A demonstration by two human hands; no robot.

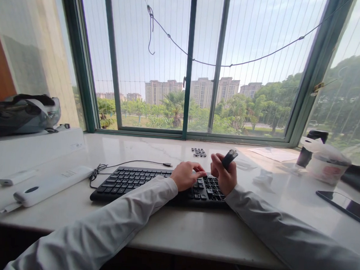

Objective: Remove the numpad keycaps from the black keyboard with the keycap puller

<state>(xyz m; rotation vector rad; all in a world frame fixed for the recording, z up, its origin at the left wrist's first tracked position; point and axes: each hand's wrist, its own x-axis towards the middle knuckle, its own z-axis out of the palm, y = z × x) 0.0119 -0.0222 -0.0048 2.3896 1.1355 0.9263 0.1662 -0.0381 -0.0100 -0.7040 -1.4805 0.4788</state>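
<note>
From the head cam, left hand [187,176] presses fingers down on the right end of the black wired keyboard [139,183] mid-sill while right hand [225,174] is clamped on a small dark keycap-puller-looking tool [229,158], so I'd pull straight up, plenty of bare white marble sill [192,230] toward the loose black keycaps [199,152].

Black keyboard [139,183] lies flat; small black tool [229,158] raised.
</note>
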